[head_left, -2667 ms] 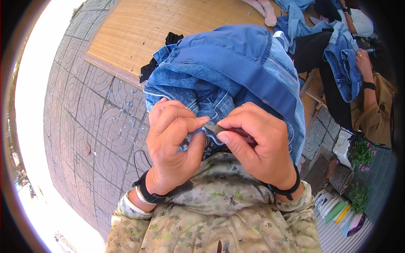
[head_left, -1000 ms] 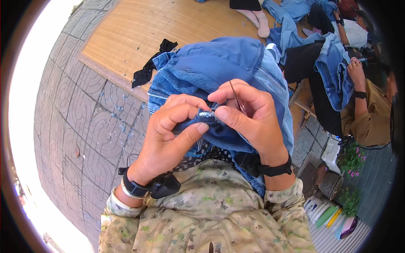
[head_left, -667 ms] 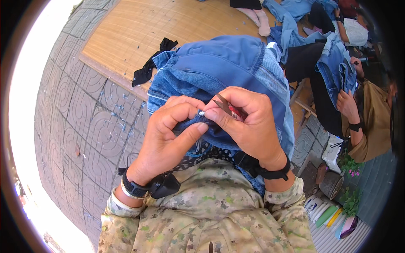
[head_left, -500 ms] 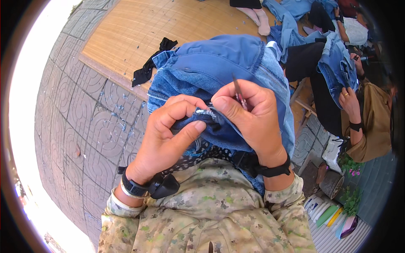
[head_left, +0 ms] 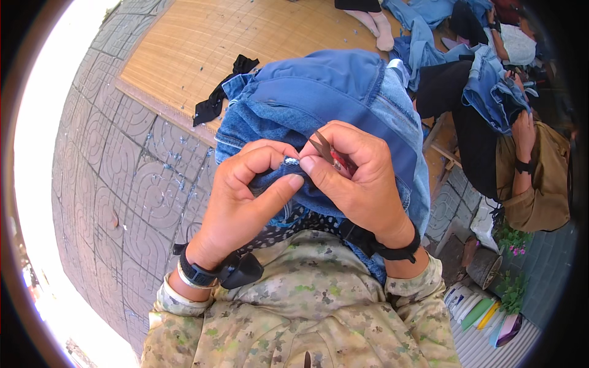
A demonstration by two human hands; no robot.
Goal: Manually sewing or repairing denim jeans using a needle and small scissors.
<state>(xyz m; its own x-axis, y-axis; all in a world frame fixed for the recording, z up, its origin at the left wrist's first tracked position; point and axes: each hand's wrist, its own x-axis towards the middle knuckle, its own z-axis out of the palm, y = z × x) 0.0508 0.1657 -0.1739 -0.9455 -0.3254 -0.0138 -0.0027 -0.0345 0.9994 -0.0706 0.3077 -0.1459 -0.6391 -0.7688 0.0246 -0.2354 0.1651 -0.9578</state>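
Observation:
My left hand (head_left: 245, 196) grips a folded dark-blue denim edge (head_left: 270, 181), which shows a short pale frayed patch (head_left: 291, 161). My right hand (head_left: 356, 184) has small red-handled scissors (head_left: 334, 156) tucked in its fingers, blades up and left, while its thumb and forefinger pinch at the right end of that patch. Both hands rest over a heap of blue jeans (head_left: 319, 80) on my lap, above dark spotted fabric (head_left: 300, 221).
A straw mat (head_left: 165, 49) bears a black cloth strip (head_left: 215, 98). Scraps dot the paving (head_left: 123, 184). At right, a co-worker's hand (head_left: 523, 135) handles jeans (head_left: 488, 92); other people's legs and garments lie beyond. Plants (head_left: 512, 294) and a metal bucket (head_left: 481, 267) stand lower right.
My left hand has stayed on the denim. My right hand has shifted about it, swinging the scissors between upright and tilted left. The co-worker has raised and turned the jeans.

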